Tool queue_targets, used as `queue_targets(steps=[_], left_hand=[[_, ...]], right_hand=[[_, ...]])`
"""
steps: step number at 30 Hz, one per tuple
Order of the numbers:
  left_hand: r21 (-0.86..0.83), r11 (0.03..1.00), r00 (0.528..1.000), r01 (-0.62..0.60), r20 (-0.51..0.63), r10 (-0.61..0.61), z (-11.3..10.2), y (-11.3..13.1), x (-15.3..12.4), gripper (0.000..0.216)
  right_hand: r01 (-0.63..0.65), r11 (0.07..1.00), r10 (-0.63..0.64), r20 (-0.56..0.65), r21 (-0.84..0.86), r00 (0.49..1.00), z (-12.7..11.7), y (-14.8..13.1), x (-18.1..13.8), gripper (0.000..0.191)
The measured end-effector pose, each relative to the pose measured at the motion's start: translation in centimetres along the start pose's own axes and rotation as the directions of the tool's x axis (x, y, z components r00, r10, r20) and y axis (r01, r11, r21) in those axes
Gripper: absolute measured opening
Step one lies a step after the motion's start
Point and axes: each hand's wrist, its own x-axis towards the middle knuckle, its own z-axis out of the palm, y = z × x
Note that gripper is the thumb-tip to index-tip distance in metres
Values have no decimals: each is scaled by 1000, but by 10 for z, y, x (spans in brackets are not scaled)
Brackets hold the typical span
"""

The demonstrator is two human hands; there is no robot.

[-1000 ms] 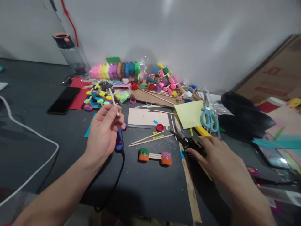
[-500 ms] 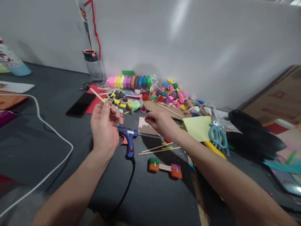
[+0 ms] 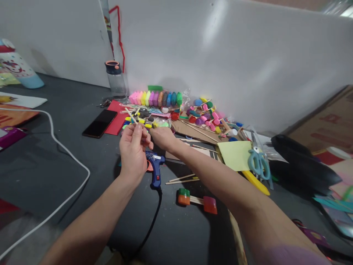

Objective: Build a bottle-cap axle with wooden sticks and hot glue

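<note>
My left hand [image 3: 134, 151] is closed on a thin pale wooden stick [image 3: 130, 115], pinched between thumb and fingers and pointing up to the left. Just right of it, my right hand [image 3: 164, 138] reaches into the loose coloured pieces on the table; its fingertips are hidden, so I cannot tell what they touch. Yellow pieces [image 3: 148, 126] lie around the fingers. Below both hands rests a blue glue gun [image 3: 156, 171] with an orange trigger. Nearer to me lies a small piece made of sticks [image 3: 196, 200] with coloured blocks at both ends.
Behind stands a row of coloured clay packs [image 3: 156, 98], with a heap of coloured pieces [image 3: 205, 114] to its right. A black phone [image 3: 100, 123] and a clear bottle [image 3: 116, 82] are at left. Scissors [image 3: 258, 163] lie by yellow paper [image 3: 234, 155]. A white cable [image 3: 68, 158] crosses the left side.
My right hand has moved left and farther away, from above the cardboard to the coloured pieces beside my left hand. The left hand still grips the stick. The view has shifted slightly.
</note>
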Motion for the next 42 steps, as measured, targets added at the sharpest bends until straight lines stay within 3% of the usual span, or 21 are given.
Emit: queue_targets(steps=[5,11,15,18,25,30,34,38,42], left_hand=[[51,998,998,45,42,-47,1,-3,-4,30],[87,989,982,122,132,-133,3,-6,-11,30],[123,980,968,159,175,-180,4,-9,-17,29],[154,972,960,179,190,-207,2,-13,-19,27],[195,959,952,206,187,-242,1,-16,-21,26],[230,948,948,220,180,-264,2,-17,-23,28],[248,941,946,230,168,-276,2,-18,-24,27],[257,937,943,237,169,-285,3,-19,-25,25],[264,935,945,236,161,-283,3,-19,-25,24]], right_hand=[[-102,994,102,-14,48,995,-13,11,-33,35],[-260,955,247,101,145,964,-38,66,-96,30],[-301,926,260,194,228,946,-33,90,-123,29],[-338,905,301,174,258,938,-27,97,-138,31],[-531,840,513,157,113,844,-25,127,-193,30],[-643,766,633,200,-21,748,-7,137,-227,31],[-708,699,714,157,-104,682,2,142,-243,33],[-724,675,738,110,-140,666,-2,145,-254,34],[-720,678,735,141,-148,663,-1,135,-260,32]])
